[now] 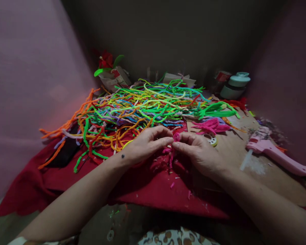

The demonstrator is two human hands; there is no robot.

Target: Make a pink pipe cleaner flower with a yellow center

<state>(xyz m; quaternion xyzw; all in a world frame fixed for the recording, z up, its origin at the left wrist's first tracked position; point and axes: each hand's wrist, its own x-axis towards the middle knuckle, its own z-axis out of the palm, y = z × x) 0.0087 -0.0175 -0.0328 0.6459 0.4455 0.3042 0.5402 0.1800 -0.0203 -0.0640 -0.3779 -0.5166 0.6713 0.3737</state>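
Both hands meet above the red cloth, pinching a small curled pink pipe cleaner between thumbs and fingertips. My left hand grips it from the left, and my right hand closes on it from the right. Below the fingertips, a pink strand hangs or lies on the cloth; I cannot tell whether it is joined to the held piece. A bundle of pink pipe cleaners lies just beyond my right hand. Behind my left hand spreads a big heap of multicoloured pipe cleaners.
A pink glue gun lies on the brown cardboard at the right. Further back stand a pale green bottle and a red flower. A tape roll sits beside my right hand. Pink scraps dot the red cloth.
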